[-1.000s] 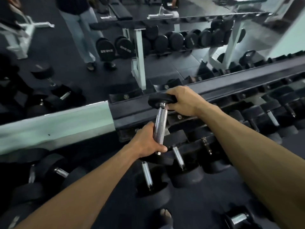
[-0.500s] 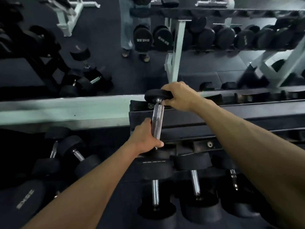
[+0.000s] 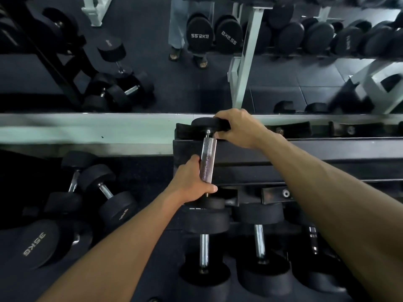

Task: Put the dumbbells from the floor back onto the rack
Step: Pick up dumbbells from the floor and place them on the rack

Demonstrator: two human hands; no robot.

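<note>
Your left hand (image 3: 192,182) is wrapped round the lower part of the dumbbell (image 3: 208,162) handle, and your right hand (image 3: 237,128) grips the far head, holding it against the top tier of the rack (image 3: 305,149) at its left end. The dumbbell lies across the rail, near head hanging over the lower tier; whether the far head sits in its cradle cannot be told, because your fingers cover it.

The main risk is letting go too soon: if that head is only perched on the lip, the weight could tip back toward you and drop onto the racked dumbbells (image 3: 259,240) below. Your right fingers also look caught between head and cradle, so settling the weight could pinch them. The loose dumbbells (image 3: 102,188) on the floor to your left are a trip hazard.
</note>
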